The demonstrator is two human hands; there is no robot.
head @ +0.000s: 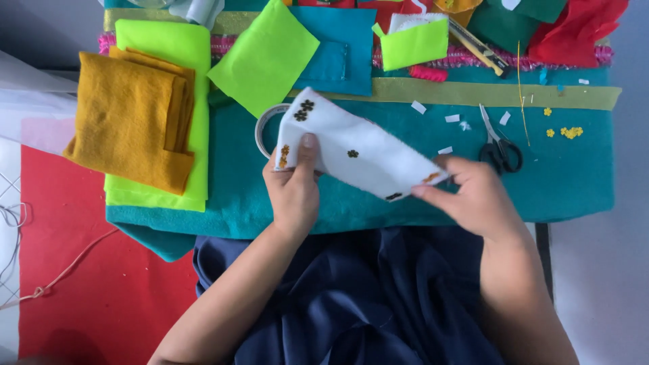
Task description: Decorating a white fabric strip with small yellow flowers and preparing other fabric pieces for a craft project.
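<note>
holding a white felt piece [358,152] stretched between both hands, you have it just above the teal cloth [568,182] that covers the table. your left hand [292,189] is clamped on its left end, thumb pressed flat on top near a small gold decoration. your right hand [473,196] pinches the lower right corner between thumb and fingertips. the piece slants from upper left down to the right and carries small dark flower shapes. a roll of tape [265,127] lies partly hidden under its left end. black-handled scissors [499,147] lie just right of your right hand, with tiny yellow flowers [571,132] beyond them. folded mustard fabric [135,118] sits on neon yellow-green fabric [169,40] well to the left.
</note>
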